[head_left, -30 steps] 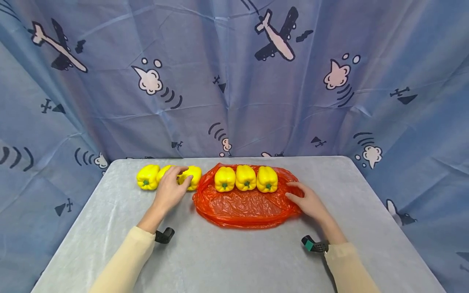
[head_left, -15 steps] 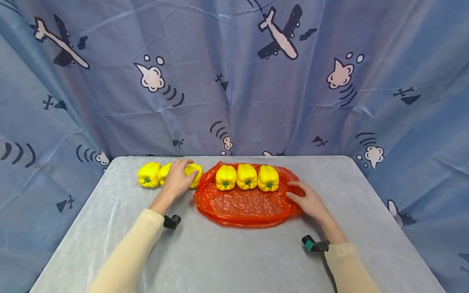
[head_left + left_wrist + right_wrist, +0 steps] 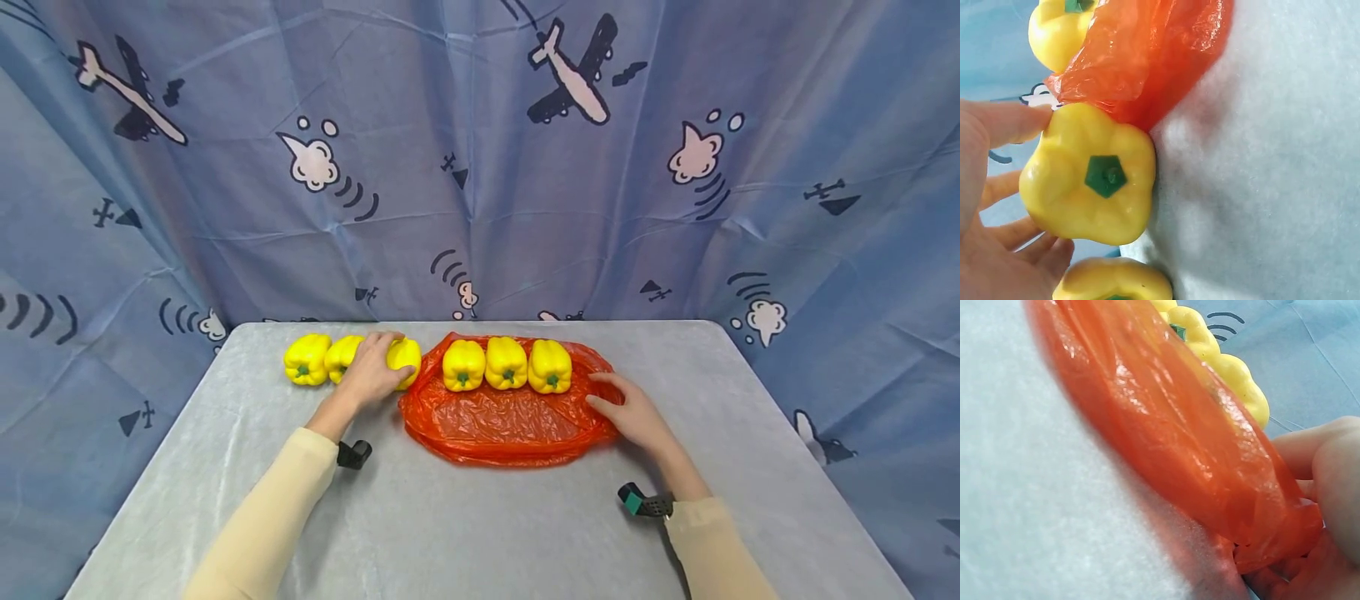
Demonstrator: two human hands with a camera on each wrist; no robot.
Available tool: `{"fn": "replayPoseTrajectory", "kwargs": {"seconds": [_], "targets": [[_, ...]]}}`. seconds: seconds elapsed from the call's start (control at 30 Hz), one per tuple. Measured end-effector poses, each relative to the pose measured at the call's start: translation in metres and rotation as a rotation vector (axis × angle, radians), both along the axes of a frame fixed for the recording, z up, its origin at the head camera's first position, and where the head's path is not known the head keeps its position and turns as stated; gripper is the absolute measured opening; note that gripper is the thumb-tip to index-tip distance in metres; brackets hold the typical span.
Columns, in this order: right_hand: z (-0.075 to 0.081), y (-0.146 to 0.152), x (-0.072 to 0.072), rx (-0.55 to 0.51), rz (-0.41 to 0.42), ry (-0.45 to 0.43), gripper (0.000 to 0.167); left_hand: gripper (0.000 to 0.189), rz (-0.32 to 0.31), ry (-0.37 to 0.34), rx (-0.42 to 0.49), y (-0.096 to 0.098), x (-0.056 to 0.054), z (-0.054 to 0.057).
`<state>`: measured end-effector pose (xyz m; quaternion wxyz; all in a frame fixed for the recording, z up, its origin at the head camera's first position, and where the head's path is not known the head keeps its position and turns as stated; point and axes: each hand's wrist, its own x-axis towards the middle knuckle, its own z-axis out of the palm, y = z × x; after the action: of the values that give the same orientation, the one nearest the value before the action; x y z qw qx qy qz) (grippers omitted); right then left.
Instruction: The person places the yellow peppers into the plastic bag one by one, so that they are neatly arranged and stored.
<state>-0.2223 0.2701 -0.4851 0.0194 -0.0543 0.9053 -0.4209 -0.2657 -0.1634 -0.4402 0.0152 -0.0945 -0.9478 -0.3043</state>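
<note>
The desk (image 3: 480, 533) is a pale grey, faintly mottled surface with rounded far corners; a blue curtain (image 3: 405, 167) printed with aeroplanes, puffs of cloud and arcs stands behind it and along both sides. A red plastic bag (image 3: 502, 425) lies spread on the desk, with three peppers (image 3: 506, 364), all yellow, in a row at its far side. The left hand (image 3: 369, 375) holds a held pepper (image 3: 403, 358), also yellow, beside the bag's left edge, and two peppers (image 3: 307, 360) sit on the desk to its left. The right hand (image 3: 637, 417) is at the bag's right end. The left wrist view adds the green stem (image 3: 1105, 176) facing the camera, the thumb against one side of the held pepper, fingers (image 3: 1013, 232) behind it, and the bag meeting its upper edge. The right wrist view shows the bag's end gathered in the right hand, some fingers visible through the red film; the head view shows only its thumb and forefinger bowed apart. Compared with half a second earlier, the held pepper is slightly closer to the bag; the right hand and three peppers are unchanged.
</note>
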Motion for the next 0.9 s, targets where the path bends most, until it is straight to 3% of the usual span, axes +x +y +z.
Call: {"fn": "replayPoseTrajectory", "kwargs": {"seconds": [0.4,0.6,0.73,0.9], "targets": [[0.001,0.001,0.002,-0.011,-0.009,-0.018,0.05,0.072,-0.058,-0.074,-0.036,0.006,0.005,-0.001],[0.002,0.0,0.002,0.006,-0.018,-0.04,0.051,0.072,-0.052,-0.056,-0.051,0.006,0.004,0.0],[0.002,-0.001,0.002,0.007,-0.024,-0.047,0.052,0.072,-0.053,-0.028,-0.075,0.006,0.004,0.006],[0.001,-0.001,0.001,0.007,-0.02,-0.038,0.051,0.072,-0.035,-0.003,-0.08,0.006,0.008,0.021]]}}
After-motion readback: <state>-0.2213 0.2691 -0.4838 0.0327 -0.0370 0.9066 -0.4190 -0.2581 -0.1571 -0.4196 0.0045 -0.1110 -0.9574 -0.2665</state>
